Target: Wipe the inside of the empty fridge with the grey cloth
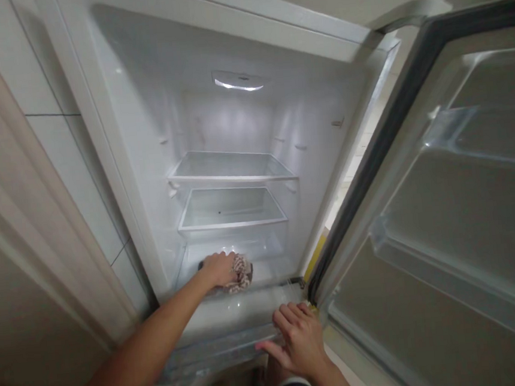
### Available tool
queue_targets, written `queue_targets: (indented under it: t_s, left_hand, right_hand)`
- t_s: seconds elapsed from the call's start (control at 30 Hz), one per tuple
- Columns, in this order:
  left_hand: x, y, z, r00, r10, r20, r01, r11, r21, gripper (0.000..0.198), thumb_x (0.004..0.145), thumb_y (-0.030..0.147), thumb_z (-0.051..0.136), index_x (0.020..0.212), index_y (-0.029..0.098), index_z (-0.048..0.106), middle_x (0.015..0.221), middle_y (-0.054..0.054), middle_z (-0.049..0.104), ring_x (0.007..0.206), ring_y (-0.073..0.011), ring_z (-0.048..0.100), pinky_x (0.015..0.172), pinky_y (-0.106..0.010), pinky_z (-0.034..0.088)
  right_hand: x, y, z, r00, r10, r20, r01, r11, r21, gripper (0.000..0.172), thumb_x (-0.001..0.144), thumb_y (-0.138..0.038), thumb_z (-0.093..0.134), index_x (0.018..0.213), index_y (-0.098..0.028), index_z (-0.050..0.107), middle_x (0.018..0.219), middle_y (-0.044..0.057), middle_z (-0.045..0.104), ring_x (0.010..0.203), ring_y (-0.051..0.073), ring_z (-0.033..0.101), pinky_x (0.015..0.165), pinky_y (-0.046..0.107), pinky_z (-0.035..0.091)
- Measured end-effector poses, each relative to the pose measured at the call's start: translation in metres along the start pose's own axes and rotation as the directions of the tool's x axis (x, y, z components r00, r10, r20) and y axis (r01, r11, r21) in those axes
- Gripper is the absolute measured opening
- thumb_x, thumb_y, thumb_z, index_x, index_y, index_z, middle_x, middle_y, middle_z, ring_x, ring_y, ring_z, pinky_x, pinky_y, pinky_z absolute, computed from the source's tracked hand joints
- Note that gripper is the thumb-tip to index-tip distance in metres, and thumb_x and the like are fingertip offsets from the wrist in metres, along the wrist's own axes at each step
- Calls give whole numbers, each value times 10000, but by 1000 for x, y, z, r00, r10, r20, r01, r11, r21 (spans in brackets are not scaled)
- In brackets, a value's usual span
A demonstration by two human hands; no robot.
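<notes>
The right hand [297, 339] lay open and flat, fingers spread, on the front edge of a clear refrigerator drawer [217, 355], holding nothing. Just beyond it, the left hand [219, 268] closed over a patterned cloth [243, 276] pressed against the bottom shelf [268, 269]. Two glass shelves [233, 222] sat farther in.

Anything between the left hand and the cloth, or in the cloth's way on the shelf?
Nothing visible: the left hand holds the cloth on the bottom shelf; the right hand rests apart, at the front edge.
</notes>
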State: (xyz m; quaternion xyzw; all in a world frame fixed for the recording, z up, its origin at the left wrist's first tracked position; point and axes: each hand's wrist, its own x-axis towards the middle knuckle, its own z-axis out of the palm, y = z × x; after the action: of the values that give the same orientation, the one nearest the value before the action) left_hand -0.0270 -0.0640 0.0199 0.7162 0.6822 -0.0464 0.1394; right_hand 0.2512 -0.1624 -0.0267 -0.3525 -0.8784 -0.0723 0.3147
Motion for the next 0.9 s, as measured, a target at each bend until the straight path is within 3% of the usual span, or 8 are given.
queue_targets:
  t_s: [0.17, 0.3, 0.37, 0.47, 0.6, 0.7, 0.8, 0.9]
  left_hand:
    - [-7, 45, 3, 938, 290, 190, -267, 954, -138, 659, 772, 705, 752, 1269, 273, 739, 1351, -136, 749, 1281, -382, 680, 1089, -474, 513]
    - [-16, 58, 12, 861, 375, 345, -299, 920, -255, 674, 857, 753, 623, 1205, 198, 782, 1215, -112, 802, 1130, -318, 746, 1001, -396, 572]
    - [-21, 51, 14, 840, 375, 392, -274, 917, -289, 675, 848, 743, 631, 1196, 186, 787, 1194, -92, 806, 1098, -306, 750, 982, -387, 584]
    - [-33, 22, 10, 821, 341, 457, -214, 927, -308, 642, 769, 723, 711, 1149, 213, 802, 1148, -58, 814, 1060, -296, 758, 947, -375, 600]
    - [-53, -28, 2, 819, 218, 530, -95, 964, -249, 570, 595, 651, 837, 952, 207, 818, 1016, -93, 821, 981, -350, 767, 869, -439, 623]
    - [-63, -54, 1, 835, 164, 526, -45, 972, -232, 544, 540, 627, 860, 887, 211, 804, 981, -92, 819, 1009, -354, 758, 884, -440, 620]
    - [-64, -59, 3, 846, 162, 508, -32, 966, -255, 543, 589, 676, 824, 868, 211, 797, 989, -91, 819, 1034, -338, 757, 927, -425, 608]
    - [-54, -46, 8, 855, 181, 487, -35, 955, -293, 597, 638, 764, 773, 838, 202, 797, 983, -116, 819, 993, -343, 772, 904, -433, 615]
  right_hand:
    - [-7, -1, 6, 999, 17, 44, -16, 1000, -19, 639, 972, -842, 479, 870, -234, 644, 830, 39, 686, 809, 222, 590, 811, 388, 307]
    - [-8, -3, 12, 996, 45, 74, -41, 998, -54, 661, 947, -858, 514, 1102, -244, 701, 942, 43, 725, 872, 237, 618, 839, 388, 329]
    - [-6, -4, 13, 994, 62, 94, -55, 996, -73, 659, 932, -871, 526, 1039, -245, 702, 914, 39, 708, 868, 238, 614, 828, 381, 327]
    - [-4, -2, 11, 989, 82, 121, -70, 992, -103, 653, 914, -876, 554, 895, -233, 669, 863, 42, 677, 861, 235, 604, 820, 373, 324]
    - [-3, 0, 8, 988, 77, 136, -60, 990, -125, 636, 921, -854, 576, 868, -225, 649, 880, 50, 684, 874, 236, 599, 819, 374, 331]
    - [1, 0, 9, 986, 64, 155, -43, 990, -136, 617, 931, -837, 580, 877, -227, 650, 899, 49, 694, 879, 241, 601, 820, 379, 335]
    - [5, -3, 11, 985, 53, 165, -30, 990, -140, 609, 930, -831, 591, 893, -227, 656, 906, 46, 702, 872, 242, 611, 818, 381, 342]
    - [9, -4, 12, 982, 57, 182, -29, 988, -153, 605, 934, -825, 592, 911, -225, 663, 913, 54, 711, 885, 247, 626, 826, 375, 355]
